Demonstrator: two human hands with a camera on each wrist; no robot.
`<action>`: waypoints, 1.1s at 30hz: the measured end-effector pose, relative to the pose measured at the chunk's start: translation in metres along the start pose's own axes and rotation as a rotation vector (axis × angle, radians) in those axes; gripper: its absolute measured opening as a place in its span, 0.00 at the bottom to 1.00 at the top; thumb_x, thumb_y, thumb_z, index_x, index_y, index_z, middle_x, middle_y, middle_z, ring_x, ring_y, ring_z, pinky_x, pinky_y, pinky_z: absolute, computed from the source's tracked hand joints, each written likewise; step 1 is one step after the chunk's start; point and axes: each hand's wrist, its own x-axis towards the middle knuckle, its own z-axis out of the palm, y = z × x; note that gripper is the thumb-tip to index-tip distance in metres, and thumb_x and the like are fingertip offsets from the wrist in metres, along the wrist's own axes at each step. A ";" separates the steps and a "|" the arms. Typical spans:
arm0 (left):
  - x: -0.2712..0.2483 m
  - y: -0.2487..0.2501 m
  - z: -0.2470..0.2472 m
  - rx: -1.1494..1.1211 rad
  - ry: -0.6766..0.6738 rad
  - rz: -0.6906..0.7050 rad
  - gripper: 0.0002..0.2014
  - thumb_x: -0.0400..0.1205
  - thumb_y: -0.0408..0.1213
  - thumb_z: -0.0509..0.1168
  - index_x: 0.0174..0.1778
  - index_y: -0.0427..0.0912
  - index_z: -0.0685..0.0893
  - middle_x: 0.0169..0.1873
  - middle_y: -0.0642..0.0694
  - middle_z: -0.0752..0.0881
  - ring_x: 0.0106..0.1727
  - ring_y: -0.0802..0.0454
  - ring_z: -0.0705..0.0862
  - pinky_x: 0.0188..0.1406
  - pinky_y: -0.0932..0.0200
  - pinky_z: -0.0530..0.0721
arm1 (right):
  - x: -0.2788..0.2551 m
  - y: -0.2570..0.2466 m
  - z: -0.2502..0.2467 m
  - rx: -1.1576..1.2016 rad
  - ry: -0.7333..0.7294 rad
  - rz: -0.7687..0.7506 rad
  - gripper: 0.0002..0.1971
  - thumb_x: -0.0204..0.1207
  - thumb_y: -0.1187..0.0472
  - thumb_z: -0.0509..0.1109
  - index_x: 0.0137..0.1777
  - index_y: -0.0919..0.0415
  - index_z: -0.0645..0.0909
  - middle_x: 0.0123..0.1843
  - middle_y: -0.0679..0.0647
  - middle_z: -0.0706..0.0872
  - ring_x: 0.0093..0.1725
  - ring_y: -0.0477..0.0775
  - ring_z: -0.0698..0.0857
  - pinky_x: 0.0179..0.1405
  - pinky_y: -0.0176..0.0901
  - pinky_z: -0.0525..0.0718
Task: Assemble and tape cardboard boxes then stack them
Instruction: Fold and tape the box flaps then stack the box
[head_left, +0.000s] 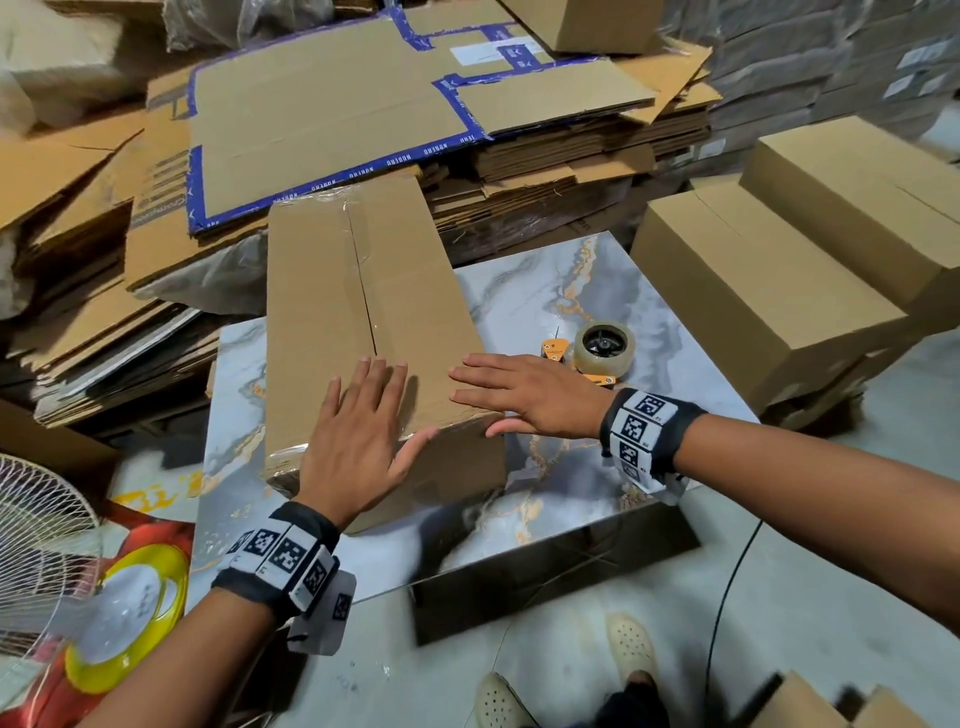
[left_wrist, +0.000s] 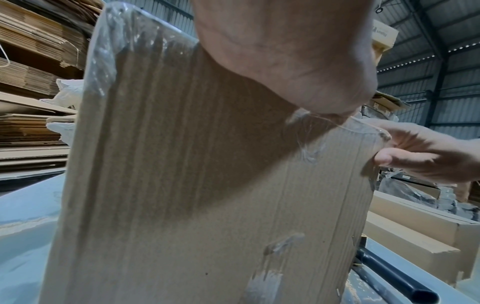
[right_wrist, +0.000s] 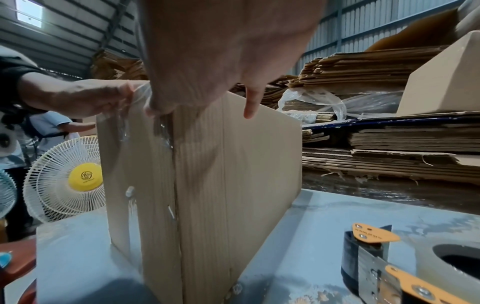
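Note:
A long closed cardboard box (head_left: 332, 291) lies on the marble-patterned table (head_left: 571, 291), its top seam covered with clear tape. My left hand (head_left: 358, 421) lies flat on the near end of the box top, fingers straight, thumb over the near edge. My right hand (head_left: 519, 395) rests flat on the box's near right corner, thumb down the side. In the left wrist view the box end (left_wrist: 194, 185) shows wrinkled clear tape. The right wrist view shows the box's near end face (right_wrist: 202, 185). An orange tape dispenser (head_left: 597, 353) with a clear roll sits right of the box.
Assembled boxes (head_left: 779, 270) are stacked at the right. Flattened cardboard sheets (head_left: 363, 104) are piled behind and to the left. A white fan (head_left: 41, 525) stands at the lower left, with a yellow-rimmed plate (head_left: 130, 613) beside it. My feet (head_left: 628, 644) are below the table.

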 end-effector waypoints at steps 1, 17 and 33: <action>0.000 0.000 0.000 0.004 -0.003 -0.001 0.44 0.86 0.70 0.36 0.86 0.39 0.65 0.83 0.34 0.68 0.86 0.37 0.64 0.83 0.34 0.62 | 0.000 -0.001 -0.001 0.012 -0.006 0.009 0.31 0.85 0.41 0.62 0.84 0.56 0.71 0.86 0.56 0.69 0.86 0.59 0.65 0.78 0.40 0.61; 0.001 -0.004 -0.001 -0.006 -0.070 0.071 0.48 0.84 0.73 0.34 0.89 0.36 0.55 0.87 0.36 0.61 0.89 0.39 0.54 0.86 0.36 0.59 | 0.001 -0.023 0.016 0.160 0.130 0.219 0.30 0.87 0.38 0.55 0.79 0.56 0.77 0.84 0.56 0.73 0.86 0.58 0.66 0.72 0.61 0.81; 0.008 -0.004 0.006 0.095 -0.149 0.043 0.61 0.77 0.81 0.34 0.86 0.27 0.59 0.85 0.28 0.60 0.87 0.32 0.59 0.84 0.36 0.58 | 0.073 -0.081 0.040 0.686 1.211 0.978 0.25 0.85 0.47 0.58 0.74 0.62 0.75 0.75 0.59 0.82 0.72 0.59 0.83 0.69 0.59 0.84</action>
